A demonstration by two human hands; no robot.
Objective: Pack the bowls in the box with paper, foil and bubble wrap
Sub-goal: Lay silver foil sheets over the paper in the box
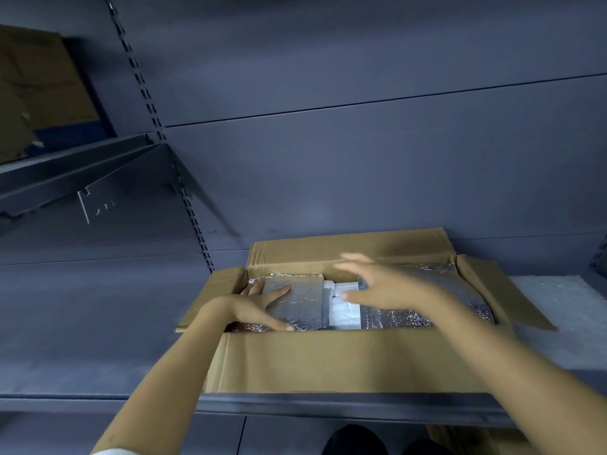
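Open box [328, 362] — your left hand [259, 305] flat on foil [295, 303] at 9 o'clock; right hand [381, 287] spread, gripping nothing.

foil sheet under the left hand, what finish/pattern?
Silver, with a fine embossed, glittery texture; the foil sheet shows best in the head view.

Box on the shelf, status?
Left hand flat on foil. Right hand open, blurred, above white paper. Box flaps open. No bowls visible.
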